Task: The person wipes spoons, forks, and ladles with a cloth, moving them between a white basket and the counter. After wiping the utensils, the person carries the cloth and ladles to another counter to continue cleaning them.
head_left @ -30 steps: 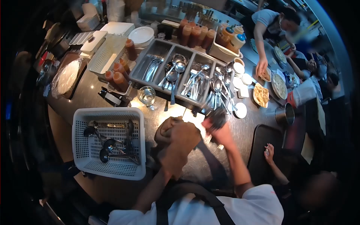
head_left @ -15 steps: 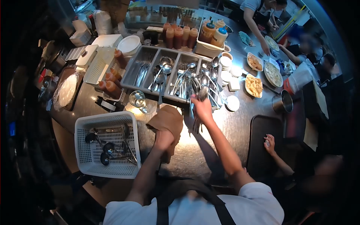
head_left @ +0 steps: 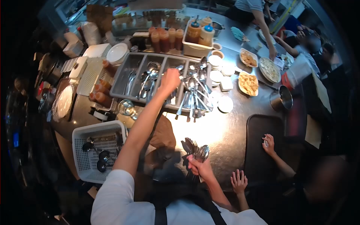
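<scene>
My left hand [head_left: 171, 78] is closed over the third compartment of the grey cutlery tray [head_left: 139, 56]; what its fingers grip is hidden. Near the front of the counter, my right hand [head_left: 202, 168] holds a bunch of cutlery [head_left: 201, 153], heads upward. A brown cloth [head_left: 163, 132] lies below the tray, partly behind my left forearm. Spoons [head_left: 153, 71] fill the second compartment, and more cutlery [head_left: 192, 84] is heaped at the tray's right end, with handles over the front edge.
A white basket [head_left: 77, 150] with ladles stands at left, near a glass [head_left: 126, 108]. Sauce bottles [head_left: 164, 40] are behind the tray. Food dishes [head_left: 248, 83] and a black tray [head_left: 255, 150] sit at right. A co-worker's hands [head_left: 268, 144] rest nearby; others reach at the back.
My left hand has let go of the cloth and moved up to the tray. My right hand has drawn back from the tray toward me with the cutlery. A co-worker's second hand now shows.
</scene>
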Motion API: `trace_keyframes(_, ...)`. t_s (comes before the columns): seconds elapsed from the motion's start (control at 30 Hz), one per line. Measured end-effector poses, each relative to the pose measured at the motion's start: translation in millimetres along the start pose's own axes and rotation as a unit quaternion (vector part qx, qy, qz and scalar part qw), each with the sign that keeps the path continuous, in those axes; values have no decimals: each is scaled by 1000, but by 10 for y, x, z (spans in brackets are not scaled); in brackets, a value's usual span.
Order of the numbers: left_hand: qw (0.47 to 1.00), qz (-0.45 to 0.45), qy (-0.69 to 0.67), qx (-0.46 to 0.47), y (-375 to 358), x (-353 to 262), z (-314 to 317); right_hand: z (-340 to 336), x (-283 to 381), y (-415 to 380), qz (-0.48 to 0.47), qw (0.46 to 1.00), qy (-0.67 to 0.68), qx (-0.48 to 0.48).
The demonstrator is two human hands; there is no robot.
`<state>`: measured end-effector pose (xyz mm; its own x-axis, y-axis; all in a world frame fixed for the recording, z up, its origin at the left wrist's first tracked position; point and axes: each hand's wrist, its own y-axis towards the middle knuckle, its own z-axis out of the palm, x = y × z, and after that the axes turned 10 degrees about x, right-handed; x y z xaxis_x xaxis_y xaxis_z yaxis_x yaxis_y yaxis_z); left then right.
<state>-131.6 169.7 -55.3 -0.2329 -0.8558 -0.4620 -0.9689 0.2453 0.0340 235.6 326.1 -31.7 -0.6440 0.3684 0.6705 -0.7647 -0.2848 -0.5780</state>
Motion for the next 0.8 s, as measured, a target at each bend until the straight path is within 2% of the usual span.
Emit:
trace_keyframes(0.03,997,-56,61,9,235,30,146,-71,-77,-57,6,1000,-6,-1)
trace_keyframes(0.17,990,-19,140,13,569,94,207,-323,-115,-187,0,999,27,-33)
trace_keyframes(0.2,987,-22,157,36,636,108,228,-372,-77,-202,-7,998,57,-37)
trace_keyframes(0.27,977,-74,142,142,592,55,110,-539,-159,-264,-10,991,132,-15)
trace_keyframes(0.4,979,-39,183,83,497,117,199,-665,-561,-304,-99,978,182,0)
trace_keyframes(0.43,973,-29,216,76,483,167,267,-592,-587,-369,-111,989,96,-5)
trace_keyframes(0.47,969,7,247,-29,477,203,344,-561,-613,-398,-113,992,54,-7)
trace_keyframes(0.5,974,18,207,-90,477,266,399,-534,-648,-427,-116,993,13,-9)
trace_keyframes(0.53,974,26,167,-152,416,100,251,-544,-688,-421,-112,992,-45,27)
trace_keyframes(0.6,963,20,87,-254,423,-116,35,-494,-745,-419,-94,992,-61,62)
trace_keyframes(0.63,964,36,-5,-262,321,-291,-146,-467,-778,-425,-85,991,-69,79)
trace_keyframes(0.67,963,31,-43,-263,258,-439,-250,-427,-801,-401,-75,993,-65,68)
trace_keyframes(0.7,976,40,-36,-212,219,-525,-330,-391,-706,-395,-33,994,-96,47)
trace_keyframes(0.73,989,-10,-55,-135,67,-760,-458,-386,-696,-384,-26,993,-106,41)
trace_keyframes(0.8,990,-25,-100,-95,55,-782,-101,-420,-656,-328,-20,992,-120,42)
